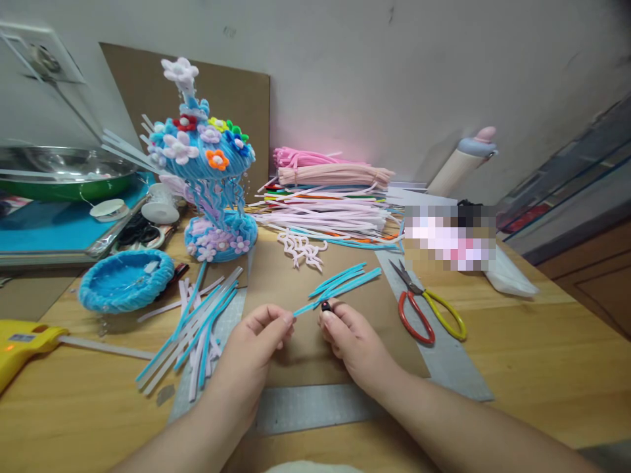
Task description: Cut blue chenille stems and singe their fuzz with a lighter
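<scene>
My left hand is closed in a pinch on one end of a light blue pipe cleaner. The strip runs towards my right hand, whose fingers are wrapped round a small black object with a reddish spot on its end; the rest of it is hidden in the grip. Just beyond the fingers, several cut blue pipe cleaners lie on a brown cardboard sheet. Curled white pipe-cleaner pieces rest farther back on the sheet. Scissors with red and yellow handles lie open to the right.
A flower-covered blue pipe-cleaner carousel-like model stands at the back left. Before it are a blue fuzzy dish and loose strips. A yellow glue gun lies far left. Bundled pipe cleaners and a bottle sit by the wall.
</scene>
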`<action>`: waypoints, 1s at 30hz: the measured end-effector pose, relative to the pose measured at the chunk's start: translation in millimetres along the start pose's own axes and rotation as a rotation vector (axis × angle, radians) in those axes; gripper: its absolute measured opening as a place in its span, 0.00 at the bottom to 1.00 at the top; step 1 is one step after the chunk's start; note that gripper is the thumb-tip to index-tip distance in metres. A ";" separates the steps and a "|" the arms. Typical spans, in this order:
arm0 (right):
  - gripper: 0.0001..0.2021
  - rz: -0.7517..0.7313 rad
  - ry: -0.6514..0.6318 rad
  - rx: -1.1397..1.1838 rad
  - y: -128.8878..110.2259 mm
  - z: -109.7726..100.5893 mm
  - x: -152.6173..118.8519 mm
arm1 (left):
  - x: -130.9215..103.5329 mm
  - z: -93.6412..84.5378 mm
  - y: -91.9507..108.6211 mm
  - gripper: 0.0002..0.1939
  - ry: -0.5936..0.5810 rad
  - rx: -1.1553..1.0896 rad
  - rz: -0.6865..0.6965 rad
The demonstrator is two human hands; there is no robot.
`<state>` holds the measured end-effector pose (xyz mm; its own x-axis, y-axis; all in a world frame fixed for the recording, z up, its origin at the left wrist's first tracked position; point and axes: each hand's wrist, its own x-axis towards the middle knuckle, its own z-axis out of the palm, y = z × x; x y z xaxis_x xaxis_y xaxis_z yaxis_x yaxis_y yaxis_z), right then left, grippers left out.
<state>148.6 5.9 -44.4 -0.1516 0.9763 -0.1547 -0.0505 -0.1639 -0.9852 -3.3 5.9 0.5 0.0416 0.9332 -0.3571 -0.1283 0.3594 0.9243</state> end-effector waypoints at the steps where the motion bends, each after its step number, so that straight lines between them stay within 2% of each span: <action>1: 0.13 -0.001 0.005 0.010 0.3 -0.3 0.6 | -0.5 -0.1 0.2 0.09 0.003 -0.001 0.004; 8: 0.14 0.007 0.004 0.044 -1.6 -0.4 2.2 | -0.9 -1.2 -0.1 0.09 -0.004 -0.012 0.011; 15: 0.17 0.034 0.056 0.008 -10.3 -0.7 1.6 | -0.8 -0.3 -0.1 0.09 0.030 -0.002 0.014; 23: 0.14 0.029 0.045 0.001 -10.4 -2.2 0.9 | -1.5 0.3 1.6 0.08 0.086 0.050 0.053; 30: 0.13 0.011 0.032 0.007 -6.3 -3.0 0.8 | 1.9 -1.9 -2.5 0.09 0.064 0.067 0.065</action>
<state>151.8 8.1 -38.5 -0.1206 0.9784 -0.1678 -0.0559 -0.1754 -0.9829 -4.7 6.7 -2.8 -0.0283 0.9530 -0.3015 -0.0615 0.2994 0.9521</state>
